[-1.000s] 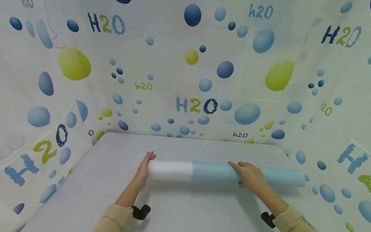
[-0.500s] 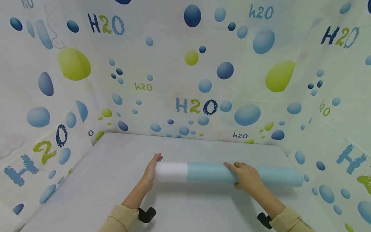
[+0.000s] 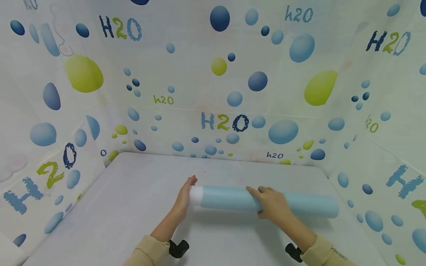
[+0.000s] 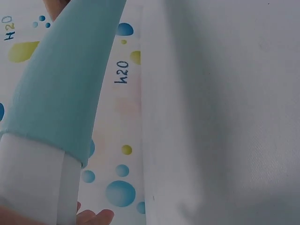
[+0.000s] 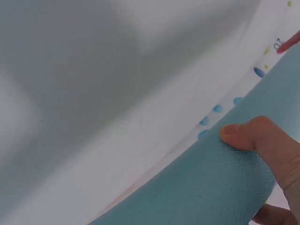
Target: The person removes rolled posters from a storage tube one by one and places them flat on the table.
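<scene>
A long light-blue tube (image 3: 226, 198) with a leather-like surface is held level above the table in the head view. From its left end sticks a short stretch of a white roll (image 3: 196, 195); a lengthwise edge shows on this white roll (image 4: 33, 173) in the left wrist view. My left hand (image 3: 183, 197) presses its palm against the white roll's end, fingers straight and pointing up. Around the middle of the blue tube, my right hand (image 3: 271, 203) grips from above, thumb on the near side. The white part inside the tube is hidden.
A white table (image 3: 146, 173) lies beneath the tube, which casts a shadow on it. Behind and on both sides hangs a white curtain (image 3: 186, 74) printed with blue and green drops and H2O lettering. Each wrist wears a black camera mount (image 3: 178, 249).
My left hand has moved right, and the white roll has slid deeper into the blue tube, so less of it shows. The right hand and tube have shifted a little left.
</scene>
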### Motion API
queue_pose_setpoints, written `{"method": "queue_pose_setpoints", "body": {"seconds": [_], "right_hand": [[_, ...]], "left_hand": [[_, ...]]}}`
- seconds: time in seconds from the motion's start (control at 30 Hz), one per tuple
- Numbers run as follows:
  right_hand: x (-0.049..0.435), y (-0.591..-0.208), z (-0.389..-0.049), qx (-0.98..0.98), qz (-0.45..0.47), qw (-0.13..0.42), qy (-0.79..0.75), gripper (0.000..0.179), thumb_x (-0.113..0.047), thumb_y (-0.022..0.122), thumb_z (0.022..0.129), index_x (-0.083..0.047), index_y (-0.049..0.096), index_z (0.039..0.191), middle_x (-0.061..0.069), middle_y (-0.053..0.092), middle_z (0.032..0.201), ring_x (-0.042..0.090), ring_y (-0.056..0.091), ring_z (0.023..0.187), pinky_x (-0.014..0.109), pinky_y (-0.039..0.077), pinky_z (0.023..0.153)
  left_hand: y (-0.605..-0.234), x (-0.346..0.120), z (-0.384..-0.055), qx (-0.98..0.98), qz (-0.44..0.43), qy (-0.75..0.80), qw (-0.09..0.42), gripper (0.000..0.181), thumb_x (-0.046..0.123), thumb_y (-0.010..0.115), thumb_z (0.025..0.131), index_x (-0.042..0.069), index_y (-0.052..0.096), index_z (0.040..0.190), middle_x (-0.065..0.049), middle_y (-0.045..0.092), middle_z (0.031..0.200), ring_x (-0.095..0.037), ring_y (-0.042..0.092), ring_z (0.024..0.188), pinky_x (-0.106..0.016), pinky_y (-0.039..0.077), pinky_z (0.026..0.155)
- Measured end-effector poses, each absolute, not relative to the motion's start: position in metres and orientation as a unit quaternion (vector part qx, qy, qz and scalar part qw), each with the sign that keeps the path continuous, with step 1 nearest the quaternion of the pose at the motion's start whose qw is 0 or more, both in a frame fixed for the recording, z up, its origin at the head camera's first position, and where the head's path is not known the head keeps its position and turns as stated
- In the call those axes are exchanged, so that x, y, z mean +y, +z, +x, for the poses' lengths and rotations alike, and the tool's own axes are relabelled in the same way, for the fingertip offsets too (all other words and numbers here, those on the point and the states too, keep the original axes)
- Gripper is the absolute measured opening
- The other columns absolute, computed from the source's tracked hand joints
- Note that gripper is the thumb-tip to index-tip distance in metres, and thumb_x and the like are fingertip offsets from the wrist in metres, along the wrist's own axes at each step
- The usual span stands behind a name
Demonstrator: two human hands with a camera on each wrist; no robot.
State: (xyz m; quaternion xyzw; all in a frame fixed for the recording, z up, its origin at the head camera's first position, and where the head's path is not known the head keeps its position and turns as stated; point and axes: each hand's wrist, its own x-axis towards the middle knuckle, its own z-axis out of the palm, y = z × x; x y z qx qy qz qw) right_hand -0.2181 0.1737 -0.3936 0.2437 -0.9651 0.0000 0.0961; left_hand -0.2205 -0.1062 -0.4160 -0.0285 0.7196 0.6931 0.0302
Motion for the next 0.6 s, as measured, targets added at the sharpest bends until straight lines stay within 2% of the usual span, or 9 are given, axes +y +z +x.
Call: {"method": "queue_pose_setpoints", "body": {"seconds": [0.53, 0.6], "right_hand": [[0.148, -0.401, -0.206, -0.964, 0.244, 0.103, 0.009, 0.083, -0.026, 0.089, 0.052, -0.02, 0.054, 0.127, 0.012, 0.06, 0.104, 0.032, 0.059, 0.09, 0.046, 0.049, 0.057], [0.146, -0.402, -0.205, -0.965, 0.242, 0.101, 0.013, 0.083, -0.026, 0.089, 0.052, -0.02, 0.054, 0.127, 0.012, 0.06, 0.104, 0.032, 0.059, 0.09, 0.045, 0.049, 0.057]], "left_hand": [[-0.428, -0.091, -0.212, 0.742, -0.021, 0.67, 0.007, 0.062, 0.046, 0.017, 0.098, 0.006, 0.021, 0.145, -0.015, 0.027, 0.147, -0.037, 0.018, 0.134, -0.059, 0.012, 0.104], [-0.429, -0.094, -0.211, 0.758, -0.012, 0.652, -0.011, 0.061, 0.046, 0.019, 0.098, 0.007, 0.022, 0.145, -0.014, 0.027, 0.146, -0.036, 0.019, 0.134, -0.058, 0.014, 0.104]]}}
